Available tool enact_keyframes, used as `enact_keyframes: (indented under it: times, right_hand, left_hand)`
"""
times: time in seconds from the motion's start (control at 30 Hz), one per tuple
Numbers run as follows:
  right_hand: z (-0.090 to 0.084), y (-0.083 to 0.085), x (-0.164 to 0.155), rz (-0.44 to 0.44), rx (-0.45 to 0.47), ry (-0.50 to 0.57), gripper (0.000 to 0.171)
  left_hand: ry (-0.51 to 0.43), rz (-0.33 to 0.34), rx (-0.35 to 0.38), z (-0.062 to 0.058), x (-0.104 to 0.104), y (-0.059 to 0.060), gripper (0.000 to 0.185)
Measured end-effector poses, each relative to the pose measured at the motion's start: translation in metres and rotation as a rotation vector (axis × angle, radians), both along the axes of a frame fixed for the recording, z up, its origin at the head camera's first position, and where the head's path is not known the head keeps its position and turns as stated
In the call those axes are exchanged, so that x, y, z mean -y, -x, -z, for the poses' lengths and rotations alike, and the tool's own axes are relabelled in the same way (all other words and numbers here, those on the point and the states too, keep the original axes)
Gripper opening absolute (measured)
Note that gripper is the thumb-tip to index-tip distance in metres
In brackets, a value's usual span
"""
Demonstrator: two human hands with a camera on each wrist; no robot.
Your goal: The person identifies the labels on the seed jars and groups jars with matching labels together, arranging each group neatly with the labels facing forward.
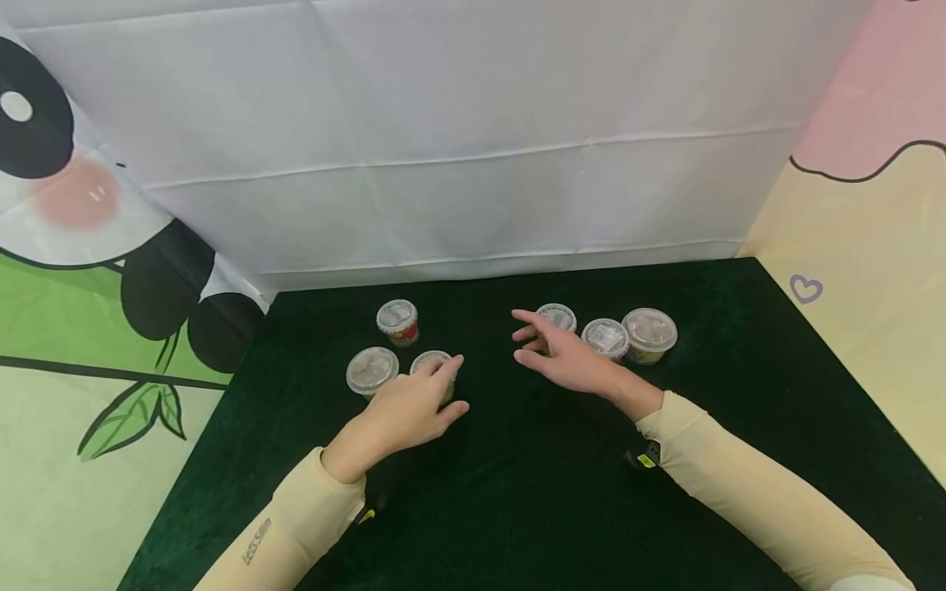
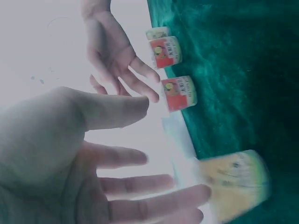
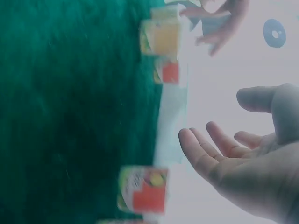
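Note:
My left hand [image 1: 402, 414] reaches over a lidded cup [image 1: 430, 359], its fingers loosely extended and overlapping the lid in the head view. Beside it stand another clear-lidded cup [image 1: 372, 369] and, behind, a smaller one with red on its side [image 1: 397, 318]. In the left wrist view the nearest cup [image 2: 236, 186] wears a yellow label, below the spread fingers. My right hand [image 1: 565, 357] hovers with fingers apart, partly covering a cup [image 1: 557, 315]. Two more cups, one [image 1: 606, 336] smaller than the other [image 1: 650, 331], sit close by. Neither hand grips anything.
A dark green cloth [image 1: 502, 501] covers the table. Behind it hangs a white sheet [image 1: 473, 189]. Printed cloths stand on both sides, a cartoon panda [image 1: 96, 197] on the left and a pink and cream pattern [image 1: 857, 246] on the right.

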State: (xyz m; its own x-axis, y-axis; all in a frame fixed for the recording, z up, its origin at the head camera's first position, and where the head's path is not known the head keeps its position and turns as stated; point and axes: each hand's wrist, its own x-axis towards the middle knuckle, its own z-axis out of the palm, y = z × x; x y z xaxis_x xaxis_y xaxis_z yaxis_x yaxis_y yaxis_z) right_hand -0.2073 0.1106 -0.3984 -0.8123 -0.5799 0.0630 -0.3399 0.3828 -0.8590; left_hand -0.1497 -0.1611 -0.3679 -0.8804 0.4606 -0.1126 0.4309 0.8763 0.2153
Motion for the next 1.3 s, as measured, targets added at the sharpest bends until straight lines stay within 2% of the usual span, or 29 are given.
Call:
enact_keyframes:
  times: [0.07, 0.17, 0.23, 0.33, 0.43, 0.53, 0.6, 0.67, 0.77, 0.87, 1.03, 1.17, 1.3]
  right_hand:
    - [-0.005, 0.002, -0.009, 0.011, -0.042, -0.010, 0.063]
    - [-0.011, 0.005, -0.022, 0.022, -0.059, -0.021, 0.062]
    - [-0.014, 0.008, -0.031, 0.032, -0.078, -0.045, 0.060]
    - [-0.017, 0.012, -0.044, 0.053, -0.128, -0.105, 0.055]
    - [-0.018, 0.018, -0.056, 0.080, -0.204, -0.183, 0.054]
    - [-0.017, 0.024, -0.064, 0.099, -0.246, -0.244, 0.057]
    - [-0.016, 0.028, -0.066, 0.102, -0.254, -0.273, 0.060]
    - [-0.014, 0.031, -0.067, 0.105, -0.250, -0.296, 0.064]
    - [-0.010, 0.035, -0.066, 0.112, -0.239, -0.339, 0.072]
    - [-0.006, 0.039, -0.064, 0.126, -0.216, -0.394, 0.080]
    - [0.001, 0.045, -0.061, 0.137, -0.196, -0.488, 0.088]
    - [0.006, 0.049, -0.058, 0.141, -0.184, -0.546, 0.086]
    - [0.007, 0.052, -0.055, 0.130, -0.171, -0.586, 0.081]
  left_hand:
    - [0.034, -0.001, -0.008, -0.002, -0.004, 0.001, 0.059]
    - [0.095, -0.012, -0.004, -0.002, -0.006, 0.003, 0.054]
    - [0.113, -0.018, 0.006, -0.003, -0.008, 0.003, 0.053]
    - [0.114, -0.008, -0.028, -0.005, -0.016, 0.004, 0.052]
    - [0.051, 0.048, -0.076, -0.009, -0.029, 0.010, 0.051]
    - [-0.074, 0.112, -0.071, -0.006, -0.046, 0.026, 0.052]
    - [-0.187, 0.130, -0.017, 0.001, -0.056, 0.039, 0.055]
    - [-0.283, 0.116, 0.043, 0.011, -0.065, 0.053, 0.061]
    - [-0.398, 0.061, 0.146, 0.028, -0.078, 0.069, 0.071]
    - [-0.478, -0.011, 0.238, 0.044, -0.090, 0.079, 0.079]
    - [-0.575, -0.100, 0.347, 0.062, -0.103, 0.083, 0.084]
    - [-0.630, -0.107, 0.386, 0.066, -0.107, 0.081, 0.083]
    - [-0.641, -0.100, 0.391, 0.066, -0.108, 0.079, 0.082]
